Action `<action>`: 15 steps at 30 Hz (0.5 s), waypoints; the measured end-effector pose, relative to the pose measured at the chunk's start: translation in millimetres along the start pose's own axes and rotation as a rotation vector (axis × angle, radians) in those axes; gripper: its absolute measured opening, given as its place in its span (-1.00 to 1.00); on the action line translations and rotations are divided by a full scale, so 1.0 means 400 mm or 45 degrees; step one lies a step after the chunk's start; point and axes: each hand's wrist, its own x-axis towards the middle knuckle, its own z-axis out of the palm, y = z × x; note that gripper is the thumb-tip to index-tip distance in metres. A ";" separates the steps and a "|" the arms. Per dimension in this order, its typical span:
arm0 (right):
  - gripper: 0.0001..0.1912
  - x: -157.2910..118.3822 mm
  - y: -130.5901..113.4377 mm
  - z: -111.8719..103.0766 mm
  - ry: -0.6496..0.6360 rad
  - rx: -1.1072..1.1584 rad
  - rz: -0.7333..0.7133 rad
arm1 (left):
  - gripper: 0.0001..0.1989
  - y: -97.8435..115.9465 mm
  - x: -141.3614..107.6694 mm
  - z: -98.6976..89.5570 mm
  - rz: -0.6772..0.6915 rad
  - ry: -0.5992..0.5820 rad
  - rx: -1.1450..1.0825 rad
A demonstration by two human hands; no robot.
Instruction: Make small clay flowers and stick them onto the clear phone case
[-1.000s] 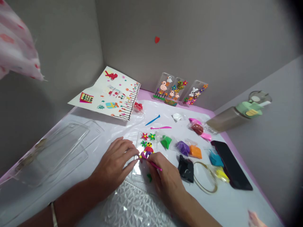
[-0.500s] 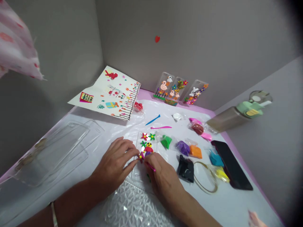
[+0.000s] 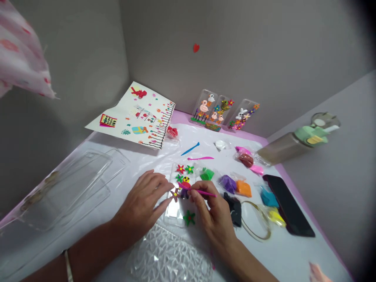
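Observation:
A clear phone case (image 3: 173,213) lies on the white table cover, bearing clay flowers and a small figure with a yellow and black head (image 3: 186,179). My left hand (image 3: 145,197) rests at the case's left edge, thumb and index finger apart beside a brown flower (image 3: 175,194), holding nothing. Pinched in my right hand (image 3: 210,203) is a pink modelling tool (image 3: 202,192), its tip over the figure's red body. A green flower (image 3: 189,218) with a red centre sits on the lower part of the case.
Bagged clay in green (image 3: 207,174), purple (image 3: 227,184), orange (image 3: 243,188) and black (image 3: 235,209) lies right. Beyond are a black phone (image 3: 289,205) and a bottle (image 3: 288,147). Clear cases (image 3: 70,188) lie left; a decorated card (image 3: 141,117) stands behind.
My right hand has moved right and turned, and the pink tool now points up-left over the figure. The brown and lower green flowers are uncovered. My left hand has barely moved.

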 end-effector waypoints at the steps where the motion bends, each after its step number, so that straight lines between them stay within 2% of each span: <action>1: -0.88 -0.001 0.001 0.000 -0.012 -0.007 -0.028 | -0.81 -0.001 -0.001 0.001 0.003 0.001 0.004; 7: -0.85 -0.005 0.001 -0.001 -0.112 -0.041 -0.158 | -0.85 0.001 -0.004 0.001 -0.008 -0.020 0.003; 10: -0.85 -0.005 0.001 -0.002 -0.133 -0.052 -0.178 | -0.92 0.001 -0.006 0.002 -0.043 0.008 -0.016; 15: -0.85 -0.003 0.005 0.002 -0.165 -0.060 -0.164 | -0.92 -0.001 -0.007 0.004 -0.064 0.026 -0.018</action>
